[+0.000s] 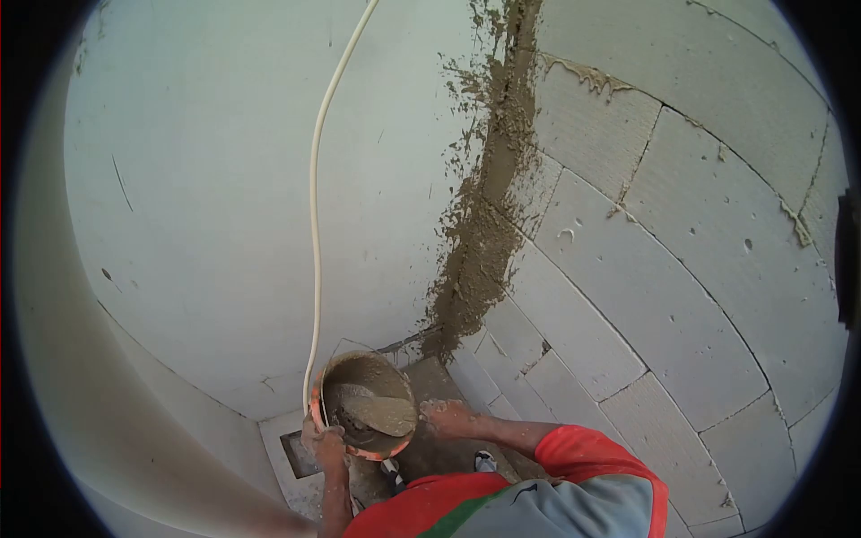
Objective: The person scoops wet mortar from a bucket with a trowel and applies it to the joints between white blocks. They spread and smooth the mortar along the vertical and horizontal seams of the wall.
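An orange bucket (320,384) with a mortar-smeared inside stands low in front of me, its thin wire handle leaning toward the wall. Wet grey mortar (360,438) lies in it. My left hand (323,446) grips the bucket's near left rim. On the other side, my right hand (447,419) is closed round the handle end of a trowel (384,414); the handle itself is hidden by the fingers. The trowel's mortar-coated blade lies over the bucket's opening, pointing left.
Wet mortar (489,233) runs down the corner between a smooth pale wall (206,197) and a wall of light blocks (655,296). A cream hose (316,179) hangs down to the bucket. By my left arm is a dark rectangular floor recess (299,455). A shoe (485,461) shows below.
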The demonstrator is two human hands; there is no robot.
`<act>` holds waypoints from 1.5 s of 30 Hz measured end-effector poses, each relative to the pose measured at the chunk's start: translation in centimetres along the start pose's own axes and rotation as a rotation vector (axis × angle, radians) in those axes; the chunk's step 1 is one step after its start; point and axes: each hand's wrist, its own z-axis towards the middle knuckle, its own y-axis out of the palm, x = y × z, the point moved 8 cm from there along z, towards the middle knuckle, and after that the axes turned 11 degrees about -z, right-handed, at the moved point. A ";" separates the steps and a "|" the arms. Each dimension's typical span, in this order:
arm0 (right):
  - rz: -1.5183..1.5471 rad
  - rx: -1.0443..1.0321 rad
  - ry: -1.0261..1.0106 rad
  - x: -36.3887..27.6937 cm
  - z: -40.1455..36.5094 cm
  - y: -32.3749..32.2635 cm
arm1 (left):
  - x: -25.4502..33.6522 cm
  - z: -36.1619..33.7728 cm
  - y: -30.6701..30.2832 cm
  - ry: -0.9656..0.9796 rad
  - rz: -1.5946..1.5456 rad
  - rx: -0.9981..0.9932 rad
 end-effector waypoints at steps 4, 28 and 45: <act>-0.041 0.013 -0.035 1.8 0.2 -0.6 | 2.1 -1.6 0.5 -0.209 -0.159 0.045; -0.093 0.510 0.464 24.7 -2.5 -20.9 | 7.5 -3.7 -6.1 -0.226 -0.094 0.278; -0.380 0.271 0.795 26.6 0.6 -50.5 | -0.1 -2.4 -9.0 -0.065 -0.130 0.142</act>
